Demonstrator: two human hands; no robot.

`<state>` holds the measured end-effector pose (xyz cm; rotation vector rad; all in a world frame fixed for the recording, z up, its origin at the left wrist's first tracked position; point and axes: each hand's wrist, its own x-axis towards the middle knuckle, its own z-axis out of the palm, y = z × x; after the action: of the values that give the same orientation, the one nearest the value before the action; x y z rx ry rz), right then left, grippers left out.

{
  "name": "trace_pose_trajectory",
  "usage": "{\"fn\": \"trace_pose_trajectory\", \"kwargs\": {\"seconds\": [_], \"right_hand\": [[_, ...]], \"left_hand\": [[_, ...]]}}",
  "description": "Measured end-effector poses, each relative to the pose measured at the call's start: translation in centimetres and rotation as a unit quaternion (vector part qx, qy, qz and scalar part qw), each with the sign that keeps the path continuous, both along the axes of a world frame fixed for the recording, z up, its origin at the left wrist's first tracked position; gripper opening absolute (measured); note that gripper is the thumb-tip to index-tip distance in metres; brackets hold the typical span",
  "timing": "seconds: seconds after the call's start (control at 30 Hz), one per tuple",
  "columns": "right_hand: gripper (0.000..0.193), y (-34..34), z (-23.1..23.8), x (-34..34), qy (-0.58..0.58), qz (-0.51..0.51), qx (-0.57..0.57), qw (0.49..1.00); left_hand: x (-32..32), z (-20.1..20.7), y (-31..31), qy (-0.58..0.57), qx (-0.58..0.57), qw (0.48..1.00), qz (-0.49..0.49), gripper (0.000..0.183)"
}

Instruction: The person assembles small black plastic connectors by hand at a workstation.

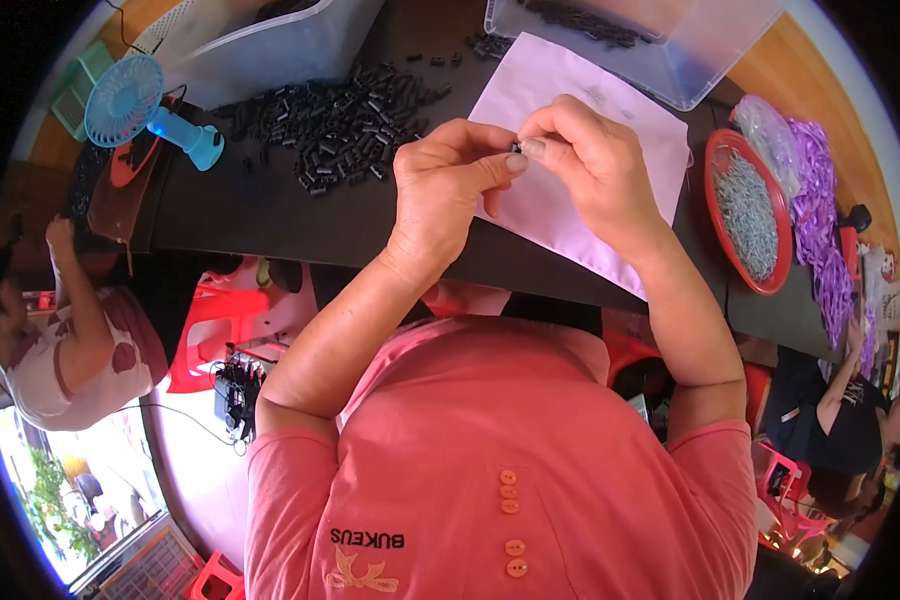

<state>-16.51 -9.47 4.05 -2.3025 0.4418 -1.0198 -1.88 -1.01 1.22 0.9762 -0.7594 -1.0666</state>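
Both hands meet over a pale pink cloth (610, 215) on the dark table. My left hand (440, 185) pinches a small black plastic part (516, 148) between thumb and fingers; most of it is hidden. From the other side, my right hand (605, 165) closes thumb and forefinger right at the part. Whatever its fingertips grip is too small to make out. A loose pile of similar black parts (360, 125) lies beyond and left of my left hand. To the right of my right hand stands a red oval basket (712, 190) full of thin silvery metal pieces.
Two translucent bins (260, 50) stand along the far side, with dark parts visible in the right one. A blue fan (125, 105) stands at the left. Purple ribbons (818, 220) hang over the right edge. One person (90, 350) sits at left, another (840, 410) at right.
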Motion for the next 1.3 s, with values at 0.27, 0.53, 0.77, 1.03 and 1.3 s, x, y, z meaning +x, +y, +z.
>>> {"fn": "trace_pose_trajectory", "kwargs": {"seconds": [0.27,0.53,0.77,1.03,1.3], "right_hand": [[0.011,0.1,0.9,-0.3,0.029,0.015,0.008,0.999],[0.014,0.1,0.7,-0.1,0.052,0.012,-0.054,0.997],[0.02,0.5,0.7,0.2,0.063,-0.001,-0.167,0.984],[0.023,-0.3,1.6,0.6,0.065,0.057,-0.066,0.994],[0.017,-4.0,0.0,6.8,0.183,0.109,-0.124,0.969]], "left_hand": [[0.3,-0.1,0.2,0.006,-0.002,1.0,-0.011,0.011],[0.8,0.1,0.5,-0.005,0.03,0.999,-0.033,0.012],[0.9,-0.2,0.5,0.021,0.033,0.998,-0.048,0.011],[1.1,-0.9,0.7,-0.028,0.028,0.995,-0.087,0.01],[0.6,-1.4,0.7,-0.146,0.028,0.978,-0.148,0.011]]}}
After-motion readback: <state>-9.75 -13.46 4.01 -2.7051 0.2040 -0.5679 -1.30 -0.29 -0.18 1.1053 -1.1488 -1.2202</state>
